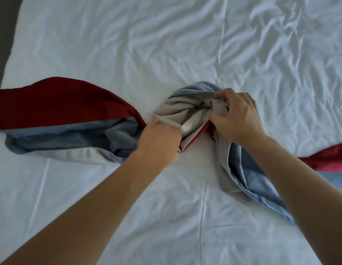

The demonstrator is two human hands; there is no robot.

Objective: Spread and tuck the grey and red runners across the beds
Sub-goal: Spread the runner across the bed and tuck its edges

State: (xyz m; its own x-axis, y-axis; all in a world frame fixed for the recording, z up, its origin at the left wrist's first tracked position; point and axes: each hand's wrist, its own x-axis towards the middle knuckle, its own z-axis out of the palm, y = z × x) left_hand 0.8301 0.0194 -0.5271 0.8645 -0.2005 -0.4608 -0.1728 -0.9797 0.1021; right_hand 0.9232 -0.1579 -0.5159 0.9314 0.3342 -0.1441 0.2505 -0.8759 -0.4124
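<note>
- runner [57, 119]: three plain lengthwise bands, dark red, blue-grey, and pale grey-beige; no print visible.
- runner, bunched centre: mostly pale grey-beige, with blue-grey at the top edge and a thin red edge at the bottom.
- runner, right end: blue-grey with a brighter red patch.
- sheet [166, 44]: plain white, creased, bluish in shade.
- strip [3, 35] at the upper left: dark grey-brown.

Wrinkled white bed sheet [185, 44]; dark floor [3, 35] at upper left.
</note>
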